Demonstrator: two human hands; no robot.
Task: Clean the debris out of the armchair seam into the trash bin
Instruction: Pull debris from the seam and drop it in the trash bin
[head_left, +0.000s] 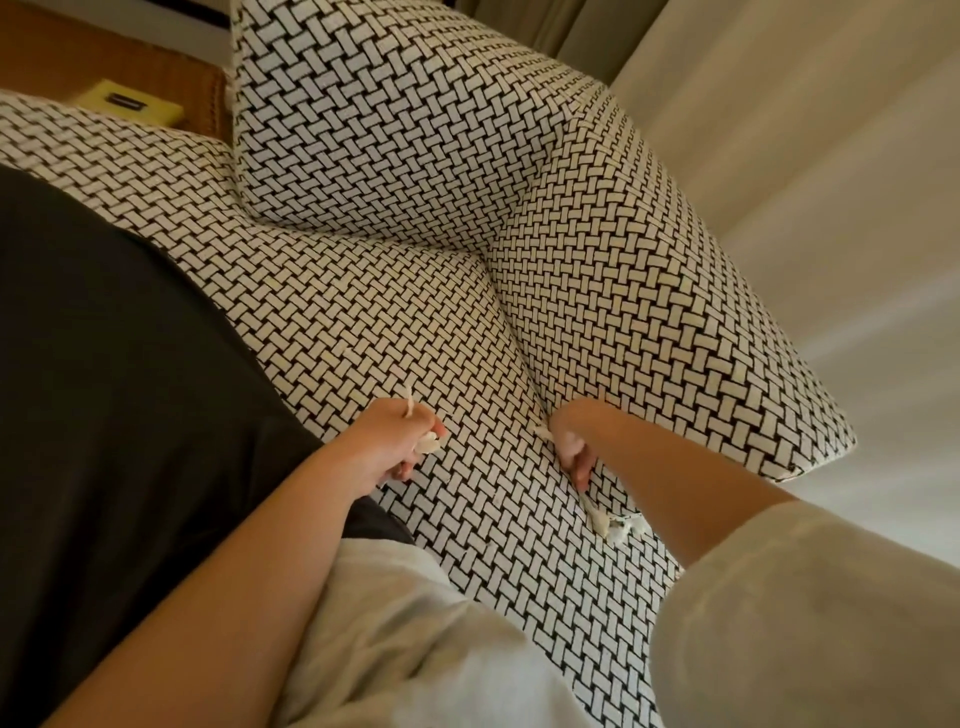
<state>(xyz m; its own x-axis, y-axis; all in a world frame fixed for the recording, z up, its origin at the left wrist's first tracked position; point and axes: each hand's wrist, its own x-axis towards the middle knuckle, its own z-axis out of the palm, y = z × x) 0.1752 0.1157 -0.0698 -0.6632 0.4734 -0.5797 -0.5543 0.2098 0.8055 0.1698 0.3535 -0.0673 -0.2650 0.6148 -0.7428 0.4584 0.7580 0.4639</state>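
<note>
The left hand (400, 441) grips pale scraps (428, 442) over the armchair (415, 182) seat. The right hand (571, 449) pinches debris (574, 441) at the side seam (514, 332).

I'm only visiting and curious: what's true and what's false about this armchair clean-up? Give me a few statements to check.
1. The left hand grips pale scraps. True.
2. The right hand lies flat on the middle of the seat. False: its fingers curl at the seam beside the armrest, around a pale bit.
3. A trash bin stands in view next to the chair. False: no bin shows.
4. More debris sits in the seam nearer the seat's front. True.
5. The armchair is covered in plain red fabric. False: it has a black and white woven pattern.
</note>
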